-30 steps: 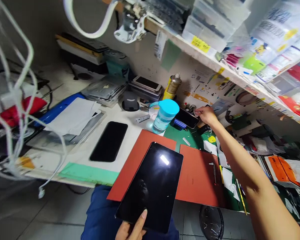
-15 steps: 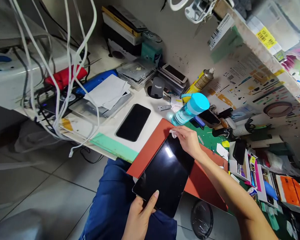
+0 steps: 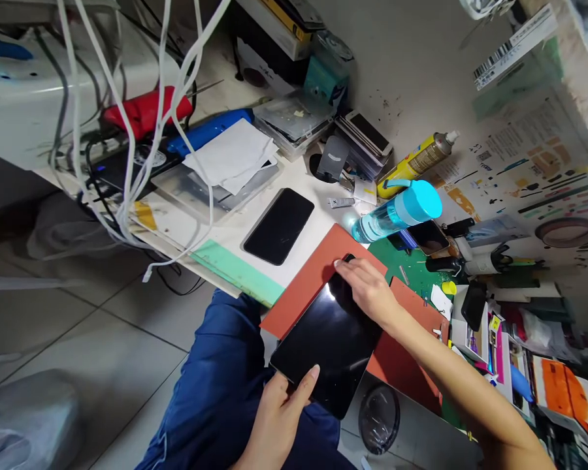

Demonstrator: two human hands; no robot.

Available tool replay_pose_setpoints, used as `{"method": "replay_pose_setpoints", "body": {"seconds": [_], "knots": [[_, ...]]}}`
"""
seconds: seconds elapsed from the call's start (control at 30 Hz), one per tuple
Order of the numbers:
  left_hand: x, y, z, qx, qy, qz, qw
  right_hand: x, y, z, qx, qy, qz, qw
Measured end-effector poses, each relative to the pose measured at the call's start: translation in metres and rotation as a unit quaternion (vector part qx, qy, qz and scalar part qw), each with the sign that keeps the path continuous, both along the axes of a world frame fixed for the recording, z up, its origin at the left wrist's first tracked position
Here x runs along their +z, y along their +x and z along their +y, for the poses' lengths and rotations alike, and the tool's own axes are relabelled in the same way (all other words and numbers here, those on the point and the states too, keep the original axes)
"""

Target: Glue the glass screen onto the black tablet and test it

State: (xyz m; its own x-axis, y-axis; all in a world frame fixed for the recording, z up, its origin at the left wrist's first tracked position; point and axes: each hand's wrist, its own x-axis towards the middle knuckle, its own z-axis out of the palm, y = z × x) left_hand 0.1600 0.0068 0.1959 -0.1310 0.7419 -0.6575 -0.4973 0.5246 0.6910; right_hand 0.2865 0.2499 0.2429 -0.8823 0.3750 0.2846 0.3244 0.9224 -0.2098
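Reddish mat [image 3: 298,300]; tablet [image 3: 336,333] black, glossy, glare-spotted

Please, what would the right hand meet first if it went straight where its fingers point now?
Probably the black smartphone, across the red mat beyond the tablet, though depth is unclear.

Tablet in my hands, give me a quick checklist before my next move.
1. Left hand gripping the tablet at its near end, thumb on the glass: ok.
2. Right hand at the tablet's far end: ok.
3. Tablet wholly over the red mat: not ok, near end juts past it above the lap.
4. Phone clear of the tablet: ok.
5. Bottle capped: ok.
6. Glass free of smudges: cannot tell.
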Motion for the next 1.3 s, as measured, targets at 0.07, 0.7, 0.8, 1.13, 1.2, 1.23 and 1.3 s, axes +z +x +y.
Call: {"method": "replay_pose_setpoints", "body": {"seconds": [0.07,0.7,0.8,1.13,1.2,1.23,1.3], "knots": [[0.002,-0.001,0.001,0.0,0.0,0.0,1.0,0.001,0.0,-0.004,-0.014,0.026,0.006,1.0],[0.011,-0.003,0.005,0.009,0.021,0.012,1.0,0.008,-0.003,-0.023,0.015,0.114,-0.044,0.992],[0.007,-0.002,0.004,0.003,0.01,0.017,1.0,0.007,-0.003,-0.028,0.033,0.116,-0.041,0.992],[0.001,-0.001,0.0,0.001,0.002,0.049,0.999,0.004,0.004,-0.001,-0.014,0.107,-0.041,0.993],[0.002,-0.001,0.0,0.003,0.005,0.054,0.999,0.003,0.003,-0.01,0.036,0.093,-0.042,0.994],[0.002,-0.001,0.0,0.002,0.007,0.056,0.998,0.003,0.003,-0.014,0.058,0.083,-0.044,0.994],[0.002,-0.002,0.0,0.0,0.007,0.055,0.998,0.003,0.002,-0.015,0.049,0.067,-0.044,0.996]]}}
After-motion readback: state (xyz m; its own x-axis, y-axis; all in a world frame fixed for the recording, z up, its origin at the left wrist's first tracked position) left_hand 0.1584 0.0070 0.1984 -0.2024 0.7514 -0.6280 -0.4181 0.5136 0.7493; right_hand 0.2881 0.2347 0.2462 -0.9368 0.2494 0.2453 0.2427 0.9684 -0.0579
